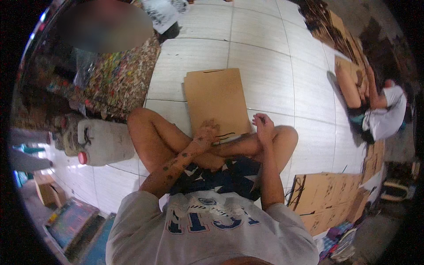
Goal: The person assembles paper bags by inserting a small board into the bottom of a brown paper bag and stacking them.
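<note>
A flat brown cardboard piece [217,95], perhaps a small stack with a slot near its far edge, lies on the floor in front of my crossed legs. My left hand [206,131] rests on its near left part, fingers laid over the board. Thin dark cord-like strips [227,136] show by the near edge, just right of that hand. Above my right knee, my right hand [264,126] is raised off the cardboard. Its fingers are curled together, with a small dark bit between them that I cannot make out.
A whitish jerrycan with a red cap [110,142] stands by my left knee, near a large speckled block [126,75]. Flattened cardboard [329,194] lies at the near right. Another person [384,110] sits at the far right with a cardboard piece [349,73]. White tiles [265,57] cover the floor.
</note>
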The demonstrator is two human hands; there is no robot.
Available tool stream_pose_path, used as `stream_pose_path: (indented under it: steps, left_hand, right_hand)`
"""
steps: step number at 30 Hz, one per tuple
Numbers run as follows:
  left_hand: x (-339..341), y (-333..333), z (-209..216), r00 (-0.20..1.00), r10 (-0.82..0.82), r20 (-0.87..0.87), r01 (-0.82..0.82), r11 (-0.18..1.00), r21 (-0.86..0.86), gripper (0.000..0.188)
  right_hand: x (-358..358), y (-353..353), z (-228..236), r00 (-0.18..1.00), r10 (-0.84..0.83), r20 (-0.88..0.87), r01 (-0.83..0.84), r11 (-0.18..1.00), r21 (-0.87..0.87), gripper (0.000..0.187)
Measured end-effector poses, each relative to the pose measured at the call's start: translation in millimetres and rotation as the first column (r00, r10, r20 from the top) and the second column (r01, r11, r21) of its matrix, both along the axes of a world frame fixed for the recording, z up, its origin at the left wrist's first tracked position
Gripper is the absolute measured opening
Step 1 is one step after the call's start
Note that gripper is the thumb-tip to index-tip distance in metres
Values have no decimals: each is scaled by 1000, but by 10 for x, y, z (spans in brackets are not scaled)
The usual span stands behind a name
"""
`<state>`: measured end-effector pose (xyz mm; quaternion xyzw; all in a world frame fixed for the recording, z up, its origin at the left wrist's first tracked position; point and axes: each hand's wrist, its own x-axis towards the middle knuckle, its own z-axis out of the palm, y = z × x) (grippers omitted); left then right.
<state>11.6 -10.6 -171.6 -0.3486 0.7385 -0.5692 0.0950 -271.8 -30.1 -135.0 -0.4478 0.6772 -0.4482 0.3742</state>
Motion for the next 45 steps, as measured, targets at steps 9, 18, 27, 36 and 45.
stream_pose_path:
  steps: [9,18,27,36,45]
  left_hand:
    - [325,-59,-340,671,72,-738,458,743,489,38]
    - [-273,-511,803,132,869,-477,603,312,734,26]
    - [-194,-665,1915,-411,899,149,902,425,-75,17]
    - [-285,-479,2234,456,733,-505,318,396,861,82]
    - [-273,-44,1318,296,743,-600,441,451,776,76]
  right_hand:
    - [-14,-337,7,827,-237,510,279,960,-6,15]
    - [259,-245,449,954,298,18,-299,953,56,26]
    - [212,-254,-100,949,270,-162,-255,961,105,30]
    - [355,-195,200,915,399,57,-402,914,53,28]
    - [675,59,-306,895,444,-28,-435,887,155,28]
